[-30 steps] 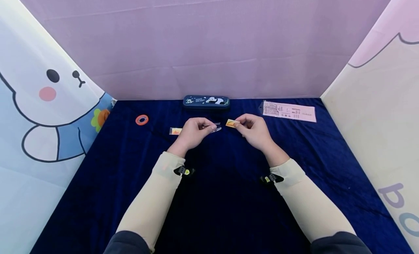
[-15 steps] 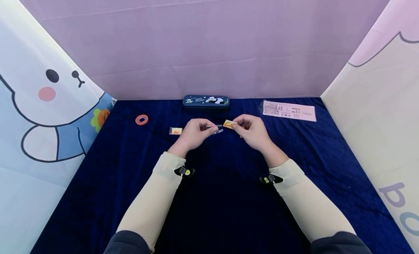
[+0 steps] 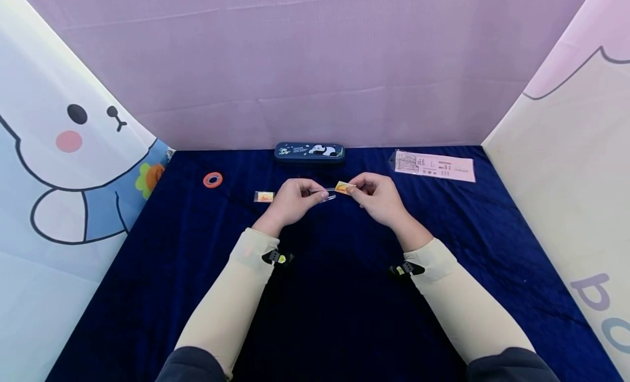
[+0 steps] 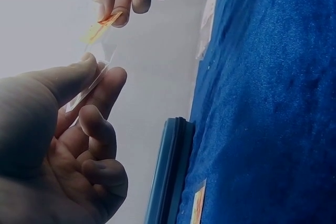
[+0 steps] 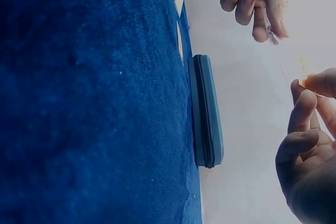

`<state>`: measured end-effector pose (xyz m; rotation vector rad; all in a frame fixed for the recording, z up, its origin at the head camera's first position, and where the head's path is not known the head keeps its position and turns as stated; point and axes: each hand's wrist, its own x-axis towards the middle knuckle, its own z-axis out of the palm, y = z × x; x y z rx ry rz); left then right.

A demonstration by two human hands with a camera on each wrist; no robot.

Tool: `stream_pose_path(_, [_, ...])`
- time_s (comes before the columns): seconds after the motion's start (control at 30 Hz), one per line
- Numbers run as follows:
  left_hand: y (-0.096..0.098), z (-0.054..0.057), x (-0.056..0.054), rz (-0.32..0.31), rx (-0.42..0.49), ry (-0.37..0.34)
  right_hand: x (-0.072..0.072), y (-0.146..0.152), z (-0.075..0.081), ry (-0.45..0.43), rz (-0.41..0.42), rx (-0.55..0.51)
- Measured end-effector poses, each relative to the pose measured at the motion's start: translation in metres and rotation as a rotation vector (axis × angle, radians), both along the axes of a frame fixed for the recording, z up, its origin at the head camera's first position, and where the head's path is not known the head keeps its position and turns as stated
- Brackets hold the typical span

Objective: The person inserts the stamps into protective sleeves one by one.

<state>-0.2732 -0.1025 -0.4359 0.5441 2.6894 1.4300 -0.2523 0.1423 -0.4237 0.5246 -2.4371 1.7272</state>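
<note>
Between thumb and forefinger, my left hand [image 3: 295,200] pinches a small clear plastic sleeve [image 3: 328,196]. Facing it, my right hand [image 3: 381,198] pinches a yellow-orange stamp [image 3: 344,187], whose toothed edge shows in the left wrist view. The stamp's near edge is at the mouth end of the sleeve [image 4: 86,93]; whether it touches or has entered cannot be told. Both hands are raised above the blue cloth, clear of it in the wrist views. Another yellow-orange stamp in a clear sleeve [image 3: 264,196] lies on the cloth just left of my left hand.
A dark blue pencil case [image 3: 310,154] with a panda print stands at the back against the pink curtain. To the left lies an orange ring, like a tape roll [image 3: 206,180]. A pink printed packet [image 3: 435,167] lies at the back right on the blue cloth [image 3: 339,294].
My right hand has moved slightly left, bringing the stamp up to the sleeve's end. My left hand has stayed almost in place, the sleeve tilting a little.
</note>
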Motion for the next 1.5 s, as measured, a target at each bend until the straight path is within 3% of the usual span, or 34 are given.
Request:
stream_pose_path(0.3, [0.0, 0.0, 0.0, -0.002, -0.007, 0.005, -0.012, 0.004, -0.02, 0.02, -0.009, -0.004])
stream_pose_path(1.2, [0.001, -0.001, 0.001, -0.061, 0.065, -0.037, -0.012, 0.007, -0.024, 0.049, -0.023, 0.06])
stream_pose_path(1.5, [0.001, -0.004, 0.0, -0.047, 0.084, -0.01, -0.012, 0.006, -0.026, 0.049, -0.011, 0.038])
